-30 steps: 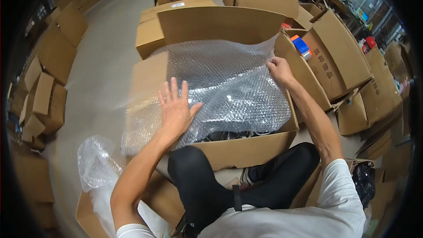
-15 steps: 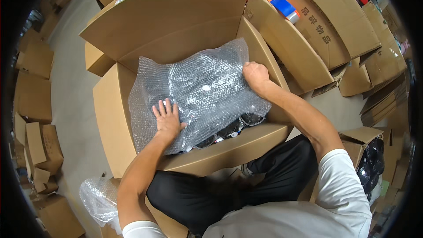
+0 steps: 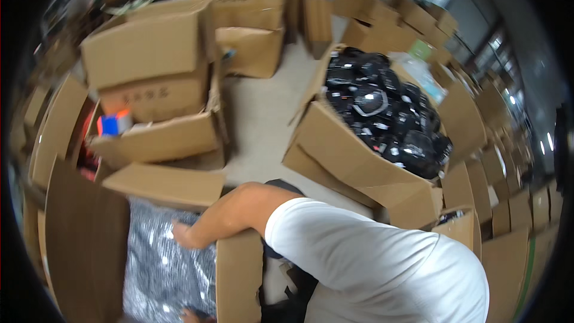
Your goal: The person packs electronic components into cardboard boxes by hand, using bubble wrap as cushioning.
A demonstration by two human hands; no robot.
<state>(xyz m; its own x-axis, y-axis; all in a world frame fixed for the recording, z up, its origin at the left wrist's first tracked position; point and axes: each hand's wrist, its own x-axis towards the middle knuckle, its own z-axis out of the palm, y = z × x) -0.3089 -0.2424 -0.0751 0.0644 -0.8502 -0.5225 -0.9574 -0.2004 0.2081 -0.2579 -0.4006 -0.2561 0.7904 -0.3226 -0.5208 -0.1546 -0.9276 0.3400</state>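
Note:
A sheet of clear bubble wrap (image 3: pixel 158 269) covers the inside of an open cardboard box (image 3: pixel 240 269) at the lower left. My right hand (image 3: pixel 184 236) rests on the sheet near the box's side wall, its fingers blurred, so I cannot make out whether it grips the plastic. Only a small part of my left hand (image 3: pixel 194 317) shows at the bottom edge, on or just over the wrap. What lies under the wrap is hidden.
Right of centre, a large open carton (image 3: pixel 353 152) is heaped with glossy black items (image 3: pixel 382 107). A blue and orange tape dispenser (image 3: pixel 112 122) sits on another open box (image 3: pixel 173 137) at the left. More cartons (image 3: pixel 251 0) stand behind, and the grey floor (image 3: pixel 263 113) runs between.
My view has swung to the right, so the wrapped box now sits at the lower left. The black items under the wrap's near edge are out of sight.

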